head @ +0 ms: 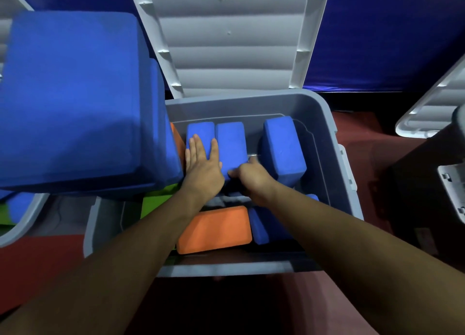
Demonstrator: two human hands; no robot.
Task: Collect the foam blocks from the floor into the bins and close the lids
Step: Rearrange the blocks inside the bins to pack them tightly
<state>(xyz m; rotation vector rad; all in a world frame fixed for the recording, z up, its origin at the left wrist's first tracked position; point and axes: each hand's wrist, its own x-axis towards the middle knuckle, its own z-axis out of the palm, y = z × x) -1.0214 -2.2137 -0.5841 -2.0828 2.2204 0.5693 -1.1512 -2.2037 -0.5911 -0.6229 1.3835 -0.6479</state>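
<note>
Both my hands reach into a grey bin (337,158) whose white lid (231,40) stands open behind it. My left hand (202,162) lies flat with straight fingers on a blue foam block (201,132) at the bin's back left. Right beside it stands a second blue block (230,140), and my right hand (251,177) curls around its near end. A third blue block (283,148) leans at the back right. An orange block (214,229) lies near the front, with another blue block (258,226) to its right.
A big stack of blue foam blocks (75,100) rises at the left, over a second bin (22,224) holding green and blue pieces. Another white lid (432,108) shows at the right edge. The floor (352,130) is red, and a blue curtain (392,32) hangs behind.
</note>
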